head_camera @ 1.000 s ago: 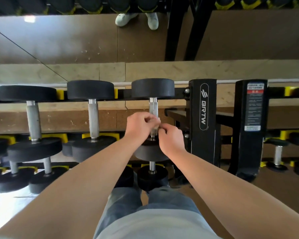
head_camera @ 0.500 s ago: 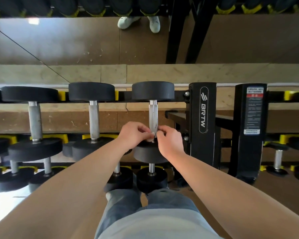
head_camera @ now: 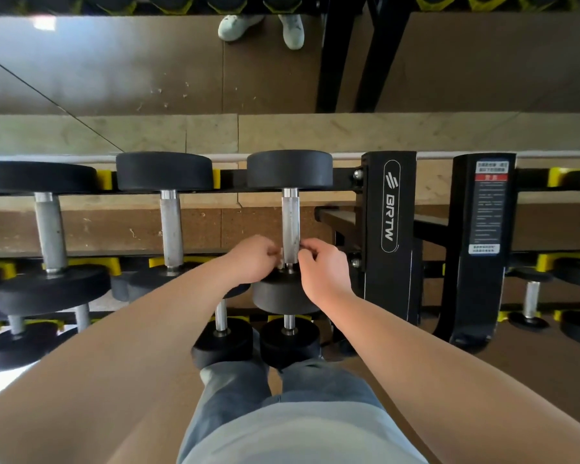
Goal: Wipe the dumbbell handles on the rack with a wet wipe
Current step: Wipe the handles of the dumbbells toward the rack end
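Now our hands sit at the near end of the handle (head_camera: 290,222), lower than a second ago, when they covered its middle; most of the steel above them shows bare. The left hand (head_camera: 252,262) and right hand (head_camera: 322,267) pinch the bar from either side, fingers curled in, knuckles just above the near head (head_camera: 283,298) of the dumbbell (head_camera: 290,169). Of the wipe (head_camera: 281,255) we see only a pale sliver at the left fingertips; how it wraps the bar we cannot tell. The dumbbell lies on the top tier of the rack (head_camera: 344,177), rightmost of the three in view there.

Room is tight to the right: the black post (head_camera: 389,209) marked BRTW stands just beside the right hand. To the left the gap is wider, the next handle (head_camera: 172,229) well apart from the left hand. Below, the near head lies right under both hands. Above, the bar runs free up to the far head (head_camera: 303,174). Our forearms reach in over the lower tier's smaller dumbbells (head_camera: 223,343).
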